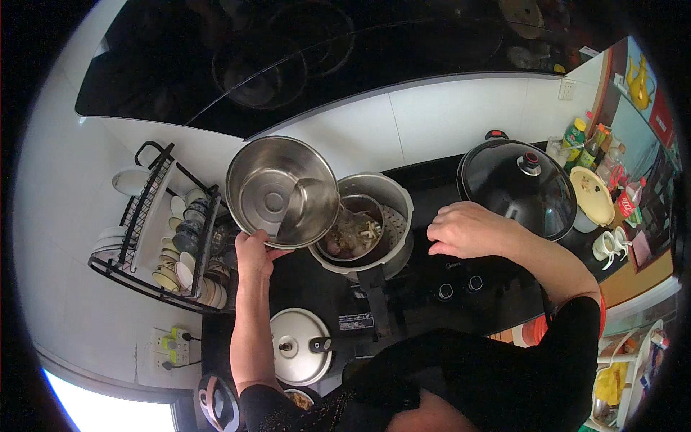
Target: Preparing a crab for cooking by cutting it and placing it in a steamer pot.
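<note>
My left hand [255, 256] grips the rim of a stainless steel pot [252, 178]. The pot is tilted to the right, and clear water [305, 210] gathers at its low side. Its lip overhangs a pressure cooker body [406, 237] on the stove, where water runs into a smaller metal bowl [367, 202]. Pieces of food [348, 243] lie in that bowl, partly blurred by the water. A perforated steamer plate [398, 221] shows beside the bowl. To the right, my right hand [467, 229] hovers over the cooktop with curled fingers and nothing visible in them.
A lidded black wok [518, 189] stands right of the cooker. The pressure cooker lid [300, 345] lies at front left. A dish rack [178, 237] full of bowls is on the left. Bottles [588, 146] stand far right. A range hood [270, 70] hangs above.
</note>
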Demonstrator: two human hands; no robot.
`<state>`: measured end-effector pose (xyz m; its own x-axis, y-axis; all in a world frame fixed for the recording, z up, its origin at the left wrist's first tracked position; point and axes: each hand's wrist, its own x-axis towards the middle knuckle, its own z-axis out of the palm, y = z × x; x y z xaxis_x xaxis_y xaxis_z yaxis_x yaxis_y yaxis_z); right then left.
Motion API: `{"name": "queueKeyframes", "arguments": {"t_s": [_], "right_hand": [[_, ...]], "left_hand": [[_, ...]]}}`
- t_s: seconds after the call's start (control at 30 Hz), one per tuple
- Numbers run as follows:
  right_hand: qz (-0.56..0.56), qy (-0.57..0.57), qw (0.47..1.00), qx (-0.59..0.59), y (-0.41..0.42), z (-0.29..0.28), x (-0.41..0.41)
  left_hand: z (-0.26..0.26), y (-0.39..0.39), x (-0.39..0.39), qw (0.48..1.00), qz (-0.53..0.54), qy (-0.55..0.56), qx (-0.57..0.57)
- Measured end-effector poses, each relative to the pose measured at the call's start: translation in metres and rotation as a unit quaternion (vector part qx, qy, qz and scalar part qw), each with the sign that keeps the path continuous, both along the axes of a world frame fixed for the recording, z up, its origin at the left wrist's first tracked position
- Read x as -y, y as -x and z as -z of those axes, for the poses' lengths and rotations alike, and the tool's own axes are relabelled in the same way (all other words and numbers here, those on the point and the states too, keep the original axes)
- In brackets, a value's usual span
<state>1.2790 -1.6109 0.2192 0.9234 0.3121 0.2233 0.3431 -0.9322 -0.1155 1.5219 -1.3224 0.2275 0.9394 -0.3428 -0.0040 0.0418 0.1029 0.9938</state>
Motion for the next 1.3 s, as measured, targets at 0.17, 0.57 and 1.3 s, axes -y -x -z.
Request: {"name": "queueKeyframes", "arguments": {"t_s": [0.17, 0.57, 1.3], "right_hand": [[-0.002, 0.001, 1.0, -0.007, 0.0, -0.001, -0.002], [-0.01, 0.002, 0.998, -0.066, -0.001, -0.003, -0.006], [-0.009, 0.004, 0.999, -0.034, -0.04, 0.02, 0.007]], "left_hand": [[0.001, 0.001, 0.0, 1.0, 0.026, -0.005, 0.015], [0.007, 0.002, 0.005, 0.999, -0.001, -0.02, 0.035], [0.042, 0.003, 0.017, 0.947, -0.066, -0.124, 0.289]]}}
